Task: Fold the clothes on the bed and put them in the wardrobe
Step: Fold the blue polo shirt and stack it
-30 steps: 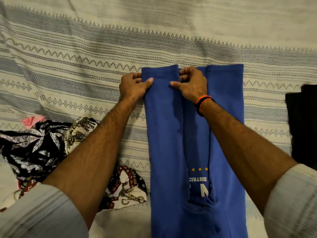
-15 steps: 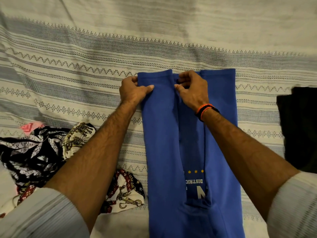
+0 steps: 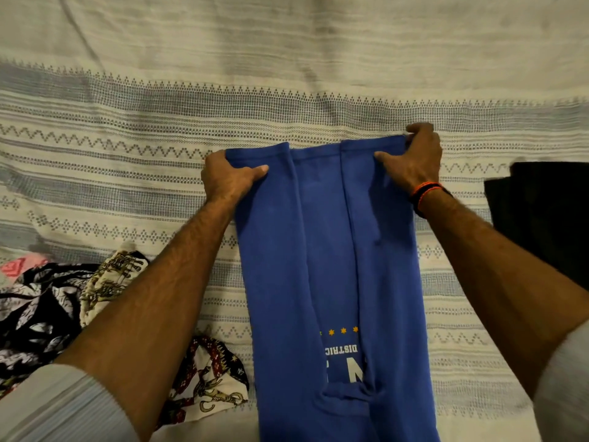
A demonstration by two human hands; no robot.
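Note:
A blue T-shirt (image 3: 331,266) lies lengthwise on the bed, both sides folded in toward the middle, with white lettering and small yellow stars showing near its lower end. My left hand (image 3: 228,178) grips its far left corner, thumb on top. My right hand (image 3: 412,161), with an orange and black band at the wrist, grips the far right corner. The shirt's near end runs out of the bottom of the view.
The bed is covered by a cream sheet (image 3: 127,129) with grey-blue woven stripes. A heap of patterned clothes (image 3: 63,307) lies at the left, one printed piece (image 3: 210,387) beside the shirt. A black garment (image 3: 548,218) lies at the right edge.
My right hand has moved from the shirt's centre fold out to the far right corner. My left hand stays at the left corner. The far edge now lies spread between both hands.

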